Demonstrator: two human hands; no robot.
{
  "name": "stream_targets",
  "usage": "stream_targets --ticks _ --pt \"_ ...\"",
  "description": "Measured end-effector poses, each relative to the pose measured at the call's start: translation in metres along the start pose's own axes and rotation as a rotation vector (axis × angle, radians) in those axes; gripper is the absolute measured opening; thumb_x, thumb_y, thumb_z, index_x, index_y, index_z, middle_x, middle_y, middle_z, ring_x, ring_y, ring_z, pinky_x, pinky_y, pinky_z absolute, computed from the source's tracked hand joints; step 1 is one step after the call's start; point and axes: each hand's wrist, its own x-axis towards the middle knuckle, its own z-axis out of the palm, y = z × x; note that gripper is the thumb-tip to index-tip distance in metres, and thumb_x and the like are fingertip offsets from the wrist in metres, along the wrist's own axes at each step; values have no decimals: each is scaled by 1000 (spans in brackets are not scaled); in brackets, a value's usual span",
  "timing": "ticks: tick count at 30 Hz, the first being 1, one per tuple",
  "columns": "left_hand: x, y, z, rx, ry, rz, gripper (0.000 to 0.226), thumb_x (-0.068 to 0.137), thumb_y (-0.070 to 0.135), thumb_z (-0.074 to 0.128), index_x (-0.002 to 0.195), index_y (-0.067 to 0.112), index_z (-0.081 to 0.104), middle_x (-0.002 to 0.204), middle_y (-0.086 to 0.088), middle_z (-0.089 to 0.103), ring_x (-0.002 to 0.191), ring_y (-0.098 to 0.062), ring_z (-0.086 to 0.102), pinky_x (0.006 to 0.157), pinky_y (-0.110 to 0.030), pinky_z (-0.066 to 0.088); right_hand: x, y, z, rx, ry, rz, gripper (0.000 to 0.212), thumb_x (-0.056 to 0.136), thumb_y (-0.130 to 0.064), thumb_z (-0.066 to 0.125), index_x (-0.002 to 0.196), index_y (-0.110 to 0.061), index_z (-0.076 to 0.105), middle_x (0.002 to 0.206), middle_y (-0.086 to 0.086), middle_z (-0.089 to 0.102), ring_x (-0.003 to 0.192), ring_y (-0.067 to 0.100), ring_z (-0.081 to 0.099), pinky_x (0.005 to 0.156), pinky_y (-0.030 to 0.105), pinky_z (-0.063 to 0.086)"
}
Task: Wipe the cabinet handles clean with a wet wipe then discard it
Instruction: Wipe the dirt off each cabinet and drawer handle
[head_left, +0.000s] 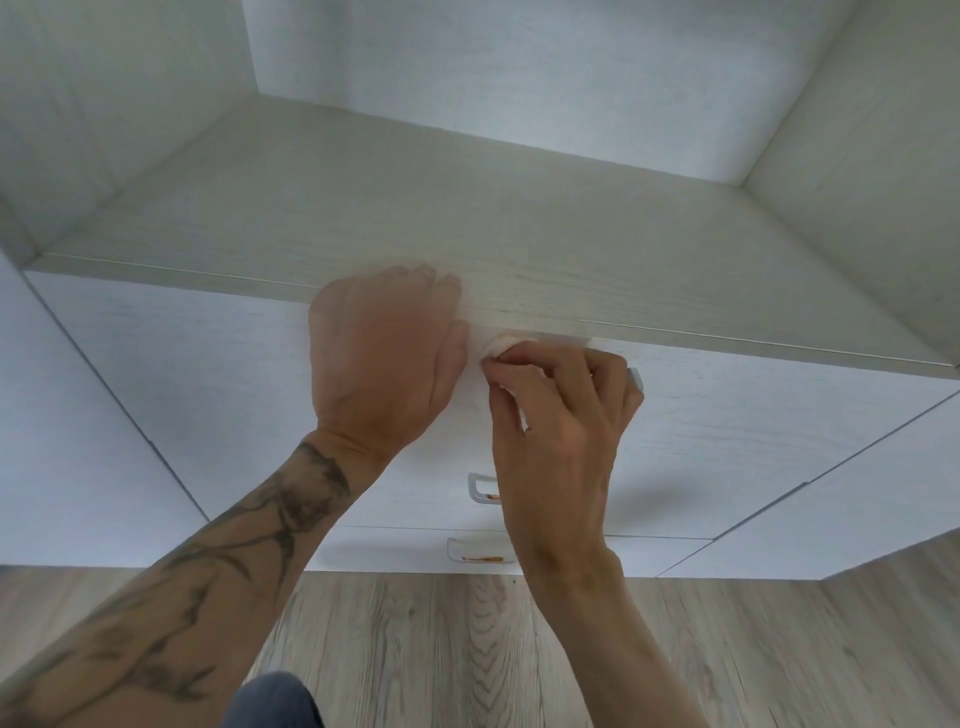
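Note:
I look down the front of a white drawer cabinet (727, 415). My right hand (561, 410) pinches a crumpled white wet wipe (501, 347) against the top drawer's silver handle, of which only the right end (635, 378) shows. My left hand (384, 358) lies flat with straight fingers over the cabinet's top edge, just left of the wipe. The middle drawer's handle (480, 489) and the lowest drawer's handle (480, 551) each carry an orange-brown smear.
A pale wood-grain top (467, 228) runs back into a recess with white walls. More white cabinet fronts (78, 415) stand on both sides. Light wood-look flooring (467, 649) lies below, with my knee in dark cloth (275, 701) at the bottom edge.

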Motion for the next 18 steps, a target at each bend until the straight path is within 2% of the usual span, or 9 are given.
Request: stream_targets --ticks 2,6,9,13,16,18 --pt "0 0 0 4 0 -2 40 111 34 42 122 11 72 116 -10 74 107 -27 55 93 -46 38 -1 2 0 40 -15 2 6 92 -9 82 92 -14 81 101 -3 74 99 21 55 96 25 30" --pt "0 1 -1 9 7 -2 39 111 34 43 121 12 73 115 -9 74 107 -27 56 93 -45 38 0 -1 3 71 24 43 4 94 -10 81 96 -14 80 104 -2 74 100 24 60 96 28 35" --pt "1 0 0 2 19 6 37 110 33 44 121 12 72 115 -8 74 106 -27 56 92 -45 39 -4 -1 0 32 18 44 4 96 -13 78 97 -16 80 105 -5 73 103 19 54 94 31 35" --pt "0 1 1 -10 35 -4 36 110 33 44 121 12 72 115 -7 73 106 -26 57 93 -44 39 -13 13 -18 41 3 9 3 96 -15 78 99 -15 80 103 -4 73 105 16 51 93 38 41" --pt "1 1 1 -15 29 -8 37 110 33 44 120 12 72 114 -7 73 106 -26 57 93 -44 39 -16 29 -33 30 10 65 7 94 -14 80 101 -13 79 106 -4 72 107 20 52 88 48 49" --pt "1 1 1 -10 31 -9 36 110 33 44 119 12 72 114 -7 74 105 -26 57 93 -44 39 -14 28 -33 22 2 85 8 95 -15 79 102 -15 79 106 -4 72 108 21 52 85 51 48"
